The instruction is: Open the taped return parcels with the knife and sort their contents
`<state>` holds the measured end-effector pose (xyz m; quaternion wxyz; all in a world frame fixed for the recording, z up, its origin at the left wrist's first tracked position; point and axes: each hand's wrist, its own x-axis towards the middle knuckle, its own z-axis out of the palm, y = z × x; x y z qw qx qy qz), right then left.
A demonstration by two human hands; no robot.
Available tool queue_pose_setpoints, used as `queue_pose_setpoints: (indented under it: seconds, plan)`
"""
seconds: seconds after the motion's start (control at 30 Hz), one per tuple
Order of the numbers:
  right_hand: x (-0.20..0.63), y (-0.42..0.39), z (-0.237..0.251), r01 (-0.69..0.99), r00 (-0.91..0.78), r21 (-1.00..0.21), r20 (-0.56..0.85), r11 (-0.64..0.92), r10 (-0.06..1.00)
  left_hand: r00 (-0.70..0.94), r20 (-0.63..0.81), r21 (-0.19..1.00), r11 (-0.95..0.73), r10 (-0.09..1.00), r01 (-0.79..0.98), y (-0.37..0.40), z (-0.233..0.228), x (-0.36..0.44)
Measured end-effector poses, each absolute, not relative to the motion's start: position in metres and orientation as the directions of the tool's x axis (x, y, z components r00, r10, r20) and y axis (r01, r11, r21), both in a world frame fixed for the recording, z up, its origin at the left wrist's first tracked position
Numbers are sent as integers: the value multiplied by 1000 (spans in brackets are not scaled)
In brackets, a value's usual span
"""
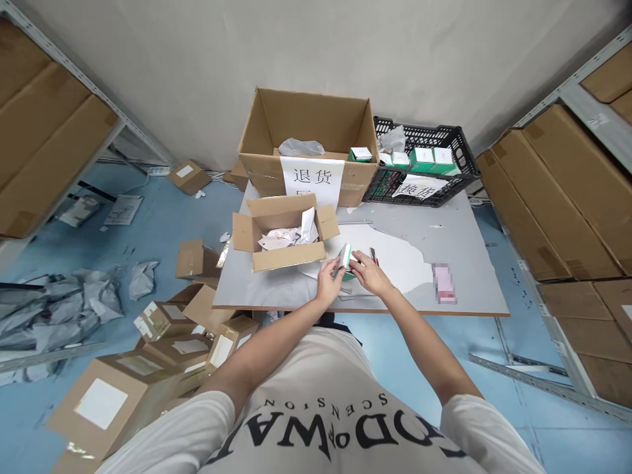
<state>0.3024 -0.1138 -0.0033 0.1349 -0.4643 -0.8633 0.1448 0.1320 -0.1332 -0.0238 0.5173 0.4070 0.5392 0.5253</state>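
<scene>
A: Why do you grip it from both sides?
B: Your left hand [328, 276] and right hand [368, 273] close on the small box [345, 257], over the table's [444, 316] near edge, probably to steady it.
A: And beyond?
B: An open carton [284, 234] of crumpled papers; farther, a big labelled carton [309, 145] with a grey bag, and right, a crate [424, 164] of green boxes.

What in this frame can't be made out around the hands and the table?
- Small green-and-white box: both the left hand and right hand cover most of it; its print is too small.
- Pink item on the table: blurred out.
- Paper sign on the large carton: lower part hidden behind the small open carton.
- Black crate: contents too small.
</scene>
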Motion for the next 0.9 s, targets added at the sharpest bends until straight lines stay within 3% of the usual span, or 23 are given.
queue_pose_setpoints:
  seconds: [0.13,0.23,0.33,0.47,0.57,0.67,0.77,0.9]
  plan:
    - [296,-117,-2,774,-571,-323,15,544,821,-159,-114,993,109,981,-40,-124,-19,119]
    - [296,-117,2,770,-572,-359,-19,528,820,-45,-23,999,24,999,27,-121,-14,112]
    - [300,-115,2,719,-572,-479,3,504,820,174,107,973,-139,979,182,-119,-8,105]
    - [302,-114,-8,584,-482,-702,104,407,870,477,241,879,-398,845,262,-105,-4,98]
    - [297,-118,-21,438,-233,-877,102,198,967,601,224,843,-462,767,275,-91,-8,98]
    - [293,-122,-30,258,-64,-966,-3,14,998,650,191,813,-490,735,315,-82,-15,98]
    - [296,-123,-32,220,-100,-974,-70,-47,993,662,197,808,-502,723,309,-81,-20,96]
    - [303,-120,-27,249,-163,-968,-51,-9,985,654,162,812,-476,739,338,-79,-17,92]
